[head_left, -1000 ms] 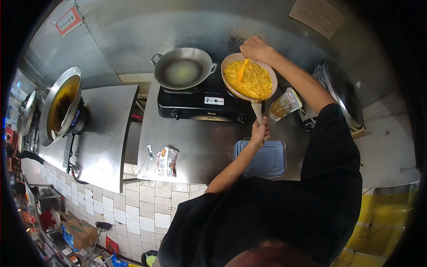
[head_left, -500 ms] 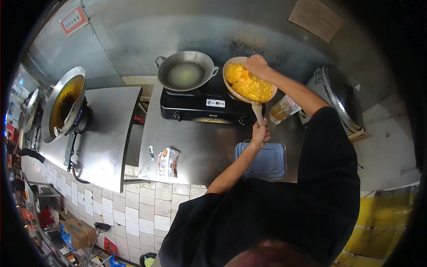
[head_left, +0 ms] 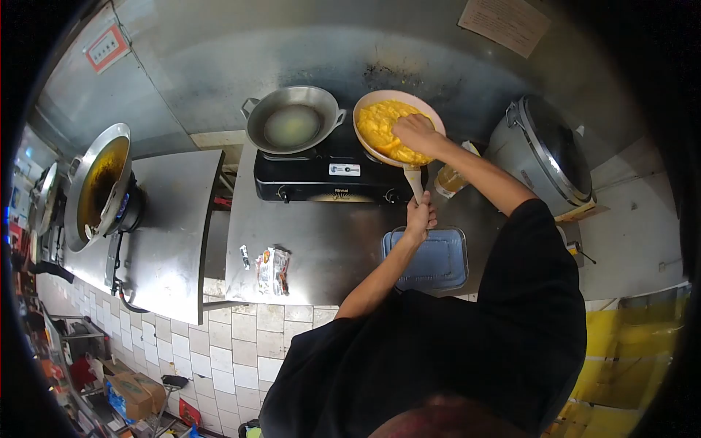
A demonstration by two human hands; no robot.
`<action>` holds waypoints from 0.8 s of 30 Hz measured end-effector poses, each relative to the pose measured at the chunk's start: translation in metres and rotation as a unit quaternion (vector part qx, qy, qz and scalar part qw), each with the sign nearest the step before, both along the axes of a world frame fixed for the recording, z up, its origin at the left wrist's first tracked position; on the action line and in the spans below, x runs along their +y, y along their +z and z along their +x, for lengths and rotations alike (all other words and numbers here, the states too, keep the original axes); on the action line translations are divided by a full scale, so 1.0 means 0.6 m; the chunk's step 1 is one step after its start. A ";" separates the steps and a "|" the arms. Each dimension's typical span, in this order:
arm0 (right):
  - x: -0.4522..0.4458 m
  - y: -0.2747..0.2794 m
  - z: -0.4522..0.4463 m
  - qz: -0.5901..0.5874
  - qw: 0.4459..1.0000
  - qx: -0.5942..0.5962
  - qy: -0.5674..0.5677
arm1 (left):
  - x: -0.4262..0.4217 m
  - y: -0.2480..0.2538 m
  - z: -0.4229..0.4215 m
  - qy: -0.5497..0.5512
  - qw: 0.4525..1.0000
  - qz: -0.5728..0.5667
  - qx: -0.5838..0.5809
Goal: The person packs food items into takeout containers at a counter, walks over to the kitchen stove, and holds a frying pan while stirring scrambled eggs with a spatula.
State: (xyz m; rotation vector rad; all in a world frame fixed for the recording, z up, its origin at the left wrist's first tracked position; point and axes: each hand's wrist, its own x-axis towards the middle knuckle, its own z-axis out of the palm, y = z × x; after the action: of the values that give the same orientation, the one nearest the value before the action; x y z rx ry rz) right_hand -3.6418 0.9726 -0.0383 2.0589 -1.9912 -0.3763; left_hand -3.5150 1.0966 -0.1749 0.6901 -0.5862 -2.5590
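Note:
A pale frying pan (head_left: 427, 104) sits on the right burner of the black gas stove, filled with yellow egg (head_left: 381, 123) that looks softly scrambled. Wrapped round its light handle (head_left: 413, 179) is my left hand (head_left: 420, 217). Over the pan's right half, my right hand (head_left: 417, 133) is closed at the surface of the egg. Whatever it grips, if anything, is hidden beneath the fingers. To the right of the handle stands a clear container or bag (head_left: 449, 180) of yellow-brown contents.
On the stove's (head_left: 307, 181) left burner rests a two-handled wok (head_left: 255, 130) with pale liquid. A blue-looking rectangular tray (head_left: 427, 259) and a plastic packet (head_left: 273, 271) lie on the steel table. A large lidded pot (head_left: 515, 146) stands right; another wok (head_left: 123, 139) sits far left.
My right hand has moved down across the pan, and the egg has shifted and spread. My left hand keeps hold of the handle. The whole view has shifted slightly.

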 end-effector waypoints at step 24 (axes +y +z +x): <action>0.065 0.001 -0.102 0.001 0.994 -0.061 -0.088 | -0.004 0.000 0.002 -0.014 1.000 0.002 -0.001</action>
State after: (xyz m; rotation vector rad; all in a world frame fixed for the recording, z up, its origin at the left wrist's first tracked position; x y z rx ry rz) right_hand -3.7031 1.0113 -0.0378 1.9572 -2.2526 -0.2899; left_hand -3.5141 1.0944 -0.1751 0.6904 -0.5955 -2.5864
